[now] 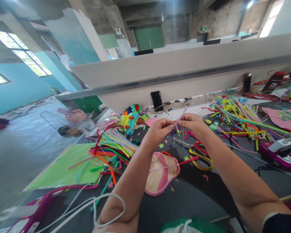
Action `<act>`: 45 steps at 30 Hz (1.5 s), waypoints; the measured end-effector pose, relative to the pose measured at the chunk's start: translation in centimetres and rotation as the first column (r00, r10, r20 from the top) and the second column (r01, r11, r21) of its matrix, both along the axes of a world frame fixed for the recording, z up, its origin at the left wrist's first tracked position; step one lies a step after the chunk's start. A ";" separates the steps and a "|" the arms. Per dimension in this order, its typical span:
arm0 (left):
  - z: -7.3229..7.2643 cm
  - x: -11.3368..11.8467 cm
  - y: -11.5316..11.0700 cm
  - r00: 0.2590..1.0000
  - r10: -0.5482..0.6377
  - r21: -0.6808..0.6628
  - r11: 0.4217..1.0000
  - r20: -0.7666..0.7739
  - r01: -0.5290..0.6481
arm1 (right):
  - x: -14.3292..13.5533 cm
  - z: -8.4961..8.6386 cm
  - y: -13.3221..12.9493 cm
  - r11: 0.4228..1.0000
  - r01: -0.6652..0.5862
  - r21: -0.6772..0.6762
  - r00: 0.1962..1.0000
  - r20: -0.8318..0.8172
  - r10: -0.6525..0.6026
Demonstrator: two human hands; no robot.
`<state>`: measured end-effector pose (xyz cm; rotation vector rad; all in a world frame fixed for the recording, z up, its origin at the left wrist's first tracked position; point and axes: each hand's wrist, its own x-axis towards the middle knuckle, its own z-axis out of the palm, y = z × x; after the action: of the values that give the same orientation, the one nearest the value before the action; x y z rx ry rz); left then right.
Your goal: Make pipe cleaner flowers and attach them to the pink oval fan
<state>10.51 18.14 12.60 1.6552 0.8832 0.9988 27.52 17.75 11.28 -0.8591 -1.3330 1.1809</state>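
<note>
In the head camera's view, a thin pale lilac fuzzy pipe cleaner [180,115] runs between both hands, held up above the dark table top [196,194]. The left hand [159,128] pinches its lower end between thumb and forefinger, closed on it; the right hand [193,123] pinches it just beside, fingers closed too, and the free end rises up and to the right from between the fingertips, toward the white partition wall [184,64]. The two hands nearly touch at the fingertips.

Both forearms reach in from the bottom edge and converge, the left one rising steeply from bottom centre, the right one coming in from the lower right with a dark sleeve at the frame's corner. The palms face one another, knuckles outward.

Under the hands lies a pink-rimmed woven straw fan [160,176] with a pink pipe cleaner laid across it, and just right of it yellow-handled scissors [201,158]. A sheet of green paper [68,168] lies at the left beside a heap of coloured pipe cleaners [113,145]; another heap [242,121] spreads at the right. A black phone [156,100] leans against the partition.

The part of the lilac stem inside the fingers is hidden, and its lower end cannot be made out. The white cord [97,207] at the bottom is cut off by the frame.
</note>
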 end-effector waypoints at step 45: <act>-1.8 2.0 -1.1 0.739 -0.451 -0.498 0.548 0.501 0.672 | 1.5 0.9 -1.1 0.951 -0.284 0.120 0.958 0.072 0.277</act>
<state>12.50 17.08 10.76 0.9957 0.3341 0.3785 29.07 16.64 12.14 -0.6258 -1.5972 1.2791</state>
